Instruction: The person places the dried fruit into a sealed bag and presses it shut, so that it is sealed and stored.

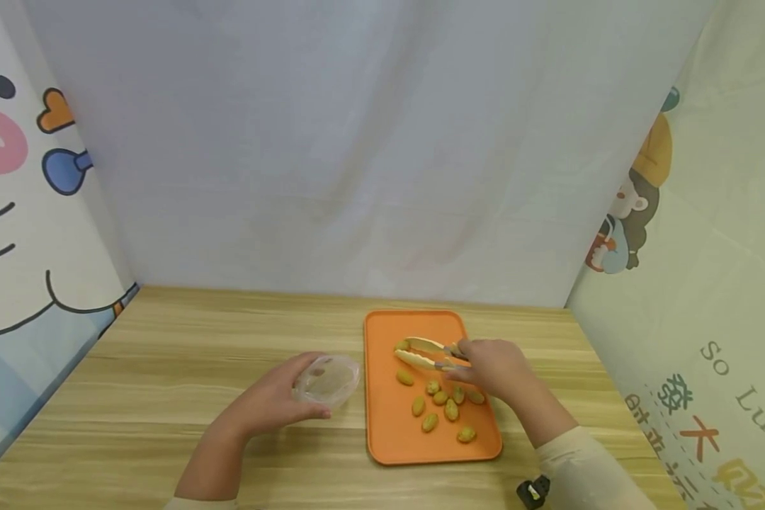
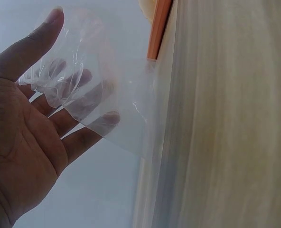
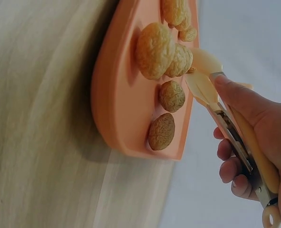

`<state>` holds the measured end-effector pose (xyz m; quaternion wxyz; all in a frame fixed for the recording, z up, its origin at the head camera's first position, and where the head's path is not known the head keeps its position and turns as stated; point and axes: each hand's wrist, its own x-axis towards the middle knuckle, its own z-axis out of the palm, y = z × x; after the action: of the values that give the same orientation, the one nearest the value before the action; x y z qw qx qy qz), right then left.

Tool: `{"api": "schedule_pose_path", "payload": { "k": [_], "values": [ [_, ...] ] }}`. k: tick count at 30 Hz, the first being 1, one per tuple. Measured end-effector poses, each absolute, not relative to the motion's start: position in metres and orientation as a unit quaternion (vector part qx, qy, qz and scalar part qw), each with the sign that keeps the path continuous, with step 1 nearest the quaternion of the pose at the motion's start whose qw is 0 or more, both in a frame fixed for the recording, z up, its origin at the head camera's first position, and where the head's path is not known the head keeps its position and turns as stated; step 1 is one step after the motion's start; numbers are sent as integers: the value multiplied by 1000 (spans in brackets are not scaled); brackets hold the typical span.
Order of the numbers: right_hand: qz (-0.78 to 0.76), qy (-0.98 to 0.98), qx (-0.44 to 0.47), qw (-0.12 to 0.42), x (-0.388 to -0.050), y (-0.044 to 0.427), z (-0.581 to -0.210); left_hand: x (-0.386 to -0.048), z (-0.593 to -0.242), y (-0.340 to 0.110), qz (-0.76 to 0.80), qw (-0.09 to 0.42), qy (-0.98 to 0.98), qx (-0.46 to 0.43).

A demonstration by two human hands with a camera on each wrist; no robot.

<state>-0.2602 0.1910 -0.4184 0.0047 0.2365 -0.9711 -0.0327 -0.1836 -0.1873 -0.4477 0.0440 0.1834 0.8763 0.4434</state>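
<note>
My left hand (image 1: 280,393) curves around a clear, thin plastic bag (image 1: 327,382) on the table, left of the orange tray. In the left wrist view the fingers show through the crinkled film (image 2: 131,104), with the thumb (image 2: 43,40) apart from them. Over the tray (image 1: 392,432) my right hand (image 1: 494,365) grips tongs (image 1: 423,354) with pale yellow heads and metal arms. The heads lie either side of a small oval yellow-brown piece (image 1: 401,346) near the tray's far left; I cannot tell whether they pinch it. Several similar wrinkled pieces (image 1: 451,410) lie scattered on the tray.
A small black object (image 1: 533,491) sits on the wooden table (image 1: 166,397), beside the right sleeve (image 1: 586,467). A white curtain (image 1: 331,177) hangs behind the table, with printed cloths at left and right.
</note>
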Motion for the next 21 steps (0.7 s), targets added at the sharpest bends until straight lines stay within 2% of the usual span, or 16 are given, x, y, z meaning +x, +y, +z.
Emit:
{"api": "schedule_pose_path", "payload": {
  "k": [21],
  "values": [
    [-26,-970,239,22,-254,197,-415,-183,-446,-185,445,50,877,173]
  ]
}}
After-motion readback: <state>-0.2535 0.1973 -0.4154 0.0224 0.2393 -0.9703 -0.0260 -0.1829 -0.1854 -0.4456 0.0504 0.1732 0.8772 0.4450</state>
